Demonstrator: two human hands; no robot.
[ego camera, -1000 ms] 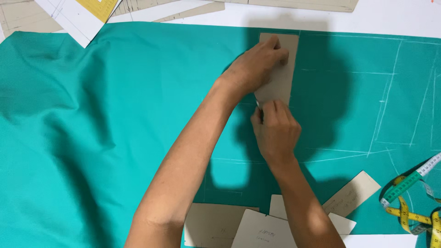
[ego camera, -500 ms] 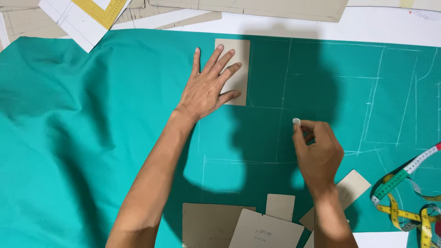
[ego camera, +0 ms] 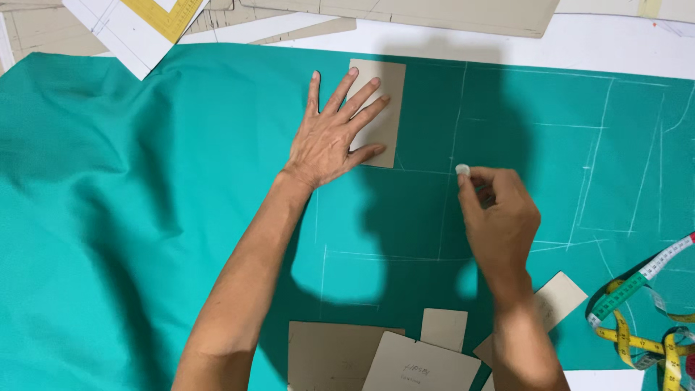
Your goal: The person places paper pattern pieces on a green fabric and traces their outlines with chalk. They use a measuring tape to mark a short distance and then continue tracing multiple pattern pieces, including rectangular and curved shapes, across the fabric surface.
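Teal fabric [ego camera: 145,217] with white chalk lines covers the table. A small beige cardboard rectangle [ego camera: 382,87] lies on it near the top middle. My left hand [ego camera: 329,137] lies flat with fingers spread, pressing on that rectangle. My right hand [ego camera: 499,217] hovers to the right of it, pinching a small white piece of chalk [ego camera: 462,170] between thumb and fingers, close to a vertical chalk line.
Several beige cardboard pattern pieces [ego camera: 405,355] lie at the bottom edge. A yellow and green measuring tape [ego camera: 644,318] is coiled at the bottom right. Paper patterns and a yellow-edged ruler [ego camera: 163,18] lie along the top, beyond the fabric.
My left hand slid the cardboard rectangle to the left and flattened on it. My right hand lifted away to the right with the chalk.
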